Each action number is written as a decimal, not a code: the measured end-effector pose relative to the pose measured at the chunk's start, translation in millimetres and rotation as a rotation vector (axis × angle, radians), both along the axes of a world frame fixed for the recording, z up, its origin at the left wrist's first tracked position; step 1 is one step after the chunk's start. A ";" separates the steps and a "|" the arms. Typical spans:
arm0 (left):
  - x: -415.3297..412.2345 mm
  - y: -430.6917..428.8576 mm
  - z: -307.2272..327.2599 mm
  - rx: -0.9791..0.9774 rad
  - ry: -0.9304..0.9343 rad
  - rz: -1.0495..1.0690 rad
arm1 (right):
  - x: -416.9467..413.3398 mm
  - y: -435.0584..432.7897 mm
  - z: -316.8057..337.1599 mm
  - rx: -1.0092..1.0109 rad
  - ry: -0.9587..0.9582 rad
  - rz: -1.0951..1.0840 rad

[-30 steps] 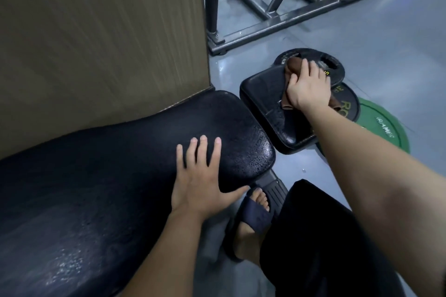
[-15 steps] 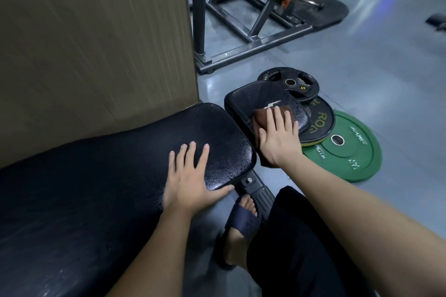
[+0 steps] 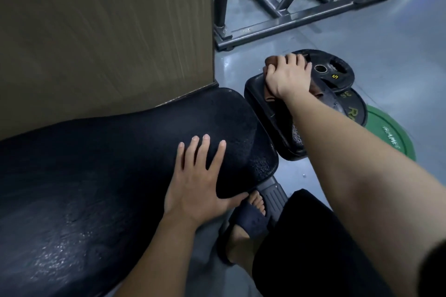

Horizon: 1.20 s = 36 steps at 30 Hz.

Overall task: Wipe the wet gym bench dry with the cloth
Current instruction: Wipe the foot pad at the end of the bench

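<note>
The black padded gym bench (image 3: pixel 101 176) runs from the lower left to the centre, beaded with water droplets near its right end and lower left. A smaller black seat pad (image 3: pixel 270 113) sits just beyond its end. My right hand (image 3: pixel 287 77) presses a brown cloth (image 3: pixel 271 61) flat on the far end of that seat pad. My left hand (image 3: pixel 195 181) lies flat with fingers spread on the main pad near its right edge, thumb over the side.
A tan wooden panel (image 3: pixel 103 31) rises behind the bench. Black weight plates (image 3: pixel 333 72) and a green plate (image 3: pixel 386 135) lie on the grey floor beside the seat pad. A steel rack frame (image 3: pixel 277 24) stands beyond. My sandalled foot (image 3: pixel 248 217) is under the bench end.
My right hand has slid the cloth from the near end of the seat pad back to its far end. My left hand has stayed flat on the main pad.
</note>
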<state>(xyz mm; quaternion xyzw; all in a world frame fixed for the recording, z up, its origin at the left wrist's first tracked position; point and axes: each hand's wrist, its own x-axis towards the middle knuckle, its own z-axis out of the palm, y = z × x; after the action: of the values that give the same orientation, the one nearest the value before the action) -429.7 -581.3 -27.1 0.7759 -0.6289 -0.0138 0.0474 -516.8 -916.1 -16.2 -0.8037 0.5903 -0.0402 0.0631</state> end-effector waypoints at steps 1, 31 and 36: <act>0.0 -0.4 0.9 0.000 -0.003 -0.003 | 3.5 -2.7 0.2 0.003 0.013 0.005; 1.0 -3.2 -0.6 -0.029 0.000 -0.024 | -51.3 19.8 0.3 -0.023 -0.168 -0.114; 0.9 -3.9 -2.4 -0.064 -0.005 -0.030 | 0.3 27.9 4.2 -0.025 -0.134 0.106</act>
<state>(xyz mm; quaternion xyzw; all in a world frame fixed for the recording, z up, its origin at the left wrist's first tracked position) -428.7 -585.2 -29.5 0.7646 -0.6406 0.0073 0.0704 -516.5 -888.1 -12.0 -0.8300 0.5409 -0.0980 0.0945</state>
